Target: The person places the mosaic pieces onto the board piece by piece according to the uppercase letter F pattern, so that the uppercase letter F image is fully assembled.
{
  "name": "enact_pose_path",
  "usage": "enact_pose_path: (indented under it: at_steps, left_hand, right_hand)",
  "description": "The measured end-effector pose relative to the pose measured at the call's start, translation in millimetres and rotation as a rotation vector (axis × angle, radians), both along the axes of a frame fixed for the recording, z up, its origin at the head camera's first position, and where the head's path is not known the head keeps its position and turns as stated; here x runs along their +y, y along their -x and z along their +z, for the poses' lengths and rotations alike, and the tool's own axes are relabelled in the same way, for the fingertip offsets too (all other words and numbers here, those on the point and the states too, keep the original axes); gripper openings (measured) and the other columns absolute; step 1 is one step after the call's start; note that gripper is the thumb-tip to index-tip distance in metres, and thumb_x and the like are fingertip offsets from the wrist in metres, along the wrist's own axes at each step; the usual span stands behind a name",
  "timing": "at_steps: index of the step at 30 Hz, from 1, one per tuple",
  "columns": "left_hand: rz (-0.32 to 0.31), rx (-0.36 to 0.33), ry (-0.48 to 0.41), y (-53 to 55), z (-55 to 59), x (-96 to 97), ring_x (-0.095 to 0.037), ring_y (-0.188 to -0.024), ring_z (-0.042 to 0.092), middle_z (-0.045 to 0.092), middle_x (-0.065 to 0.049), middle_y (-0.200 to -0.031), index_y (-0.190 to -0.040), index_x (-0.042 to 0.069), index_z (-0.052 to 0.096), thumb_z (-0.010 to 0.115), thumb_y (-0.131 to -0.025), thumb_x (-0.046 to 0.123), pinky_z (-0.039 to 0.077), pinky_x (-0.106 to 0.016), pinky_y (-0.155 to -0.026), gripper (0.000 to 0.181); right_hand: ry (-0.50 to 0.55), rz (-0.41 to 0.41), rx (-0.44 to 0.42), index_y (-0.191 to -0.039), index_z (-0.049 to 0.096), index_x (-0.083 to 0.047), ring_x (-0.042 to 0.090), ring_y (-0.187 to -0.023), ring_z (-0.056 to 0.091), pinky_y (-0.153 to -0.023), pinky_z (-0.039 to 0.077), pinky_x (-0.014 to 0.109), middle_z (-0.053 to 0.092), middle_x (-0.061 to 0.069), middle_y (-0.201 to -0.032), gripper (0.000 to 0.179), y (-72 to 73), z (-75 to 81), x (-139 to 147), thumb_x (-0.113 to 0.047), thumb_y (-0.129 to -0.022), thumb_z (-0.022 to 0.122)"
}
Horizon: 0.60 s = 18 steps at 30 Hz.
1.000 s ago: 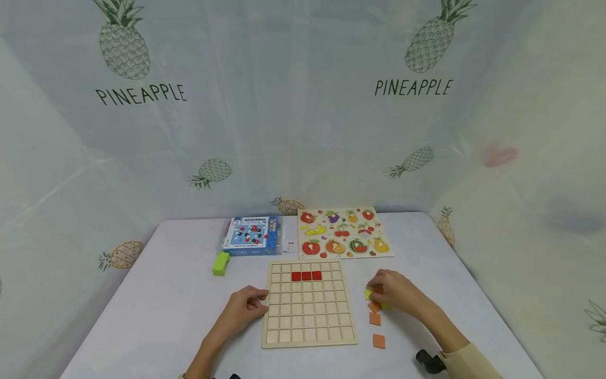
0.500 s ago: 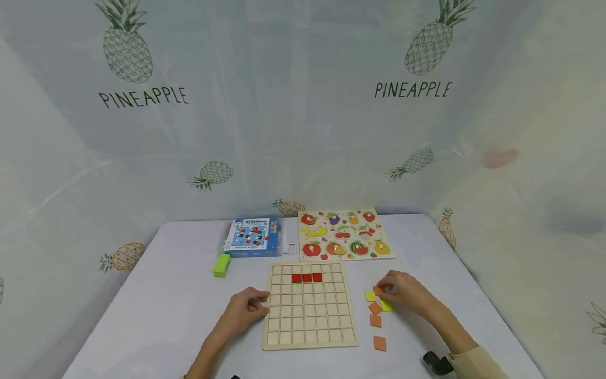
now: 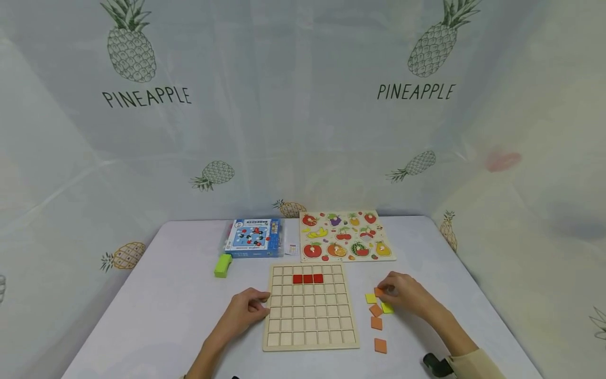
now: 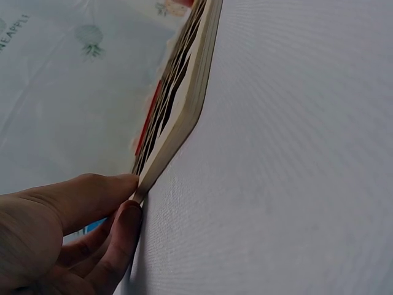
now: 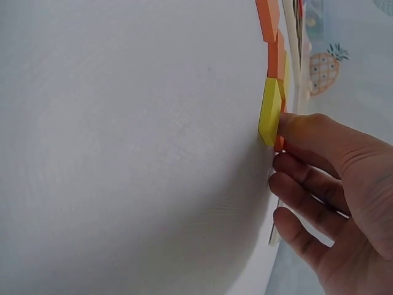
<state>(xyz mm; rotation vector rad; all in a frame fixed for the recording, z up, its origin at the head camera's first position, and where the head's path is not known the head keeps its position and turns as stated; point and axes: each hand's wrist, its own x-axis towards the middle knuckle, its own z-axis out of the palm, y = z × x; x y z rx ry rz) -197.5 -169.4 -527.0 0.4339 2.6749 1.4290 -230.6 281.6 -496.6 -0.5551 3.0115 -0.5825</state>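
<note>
A pale wooden grid board (image 3: 310, 339) lies on the table, with three red tiles (image 3: 307, 279) in a row near its far end. My left hand (image 3: 242, 311) holds its left edge between thumb and fingers, also seen up close in the left wrist view. To the right of the board, my right hand (image 3: 406, 293) pinches an orange square tile (image 3: 378, 292) low over the table. Beside it lie a yellow tile (image 3: 371, 298) and another yellow tile (image 3: 387, 308) close under the hand. In the right wrist view, a yellow tile (image 5: 269, 114) partly hides the pinched one.
Several more orange tiles (image 3: 376, 323) trail toward the near side. Behind the board lies a fruit puzzle (image 3: 347, 237). A blue box (image 3: 253, 238) and a green block (image 3: 222, 266) stand at the back left. A printed curtain (image 3: 303, 131) closes off the far side.
My right hand has shifted slightly right with the orange tile pinched, uncovering the yellow tiles that it partly hid before. The left hand stays at the board's edge.
</note>
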Motion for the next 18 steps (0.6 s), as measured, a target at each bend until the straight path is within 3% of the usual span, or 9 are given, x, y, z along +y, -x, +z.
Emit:
enact_pose_path:
  at_steps: [8, 18]
  left_hand:
    - [-0.007, -0.002, 0.018, 0.3, 1.4, 0.0, -0.001, -0.071, 0.059, 0.067, -0.007, -0.095, -0.115, 0.000, 0.070, 0.079, -0.081, 0.014, 0.052, -0.018, -0.062, 0.038]
    - [-0.006, -0.018, 0.006, -0.5, 3.6, 0.5, -0.002, -0.072, 0.060, 0.067, -0.009, -0.098, -0.116, -0.001, 0.069, 0.078, -0.082, 0.013, 0.052, -0.018, -0.062, 0.037]
  right_hand:
    - [-0.004, -0.007, 0.003, -0.093, 0.076, -0.017, 0.004, -0.075, 0.054, -0.069, 0.051, 0.019, 0.064, -0.012, -0.083, 0.019, 2.1, 2.9, -3, -0.027, -0.078, 0.082]
    - [0.018, 0.068, 0.057, -0.094, 0.076, -0.019, 0.005, -0.080, 0.058, -0.071, 0.052, 0.022, 0.066, -0.012, -0.089, 0.017, 11.5, 9.1, -23, -0.029, -0.081, 0.079]
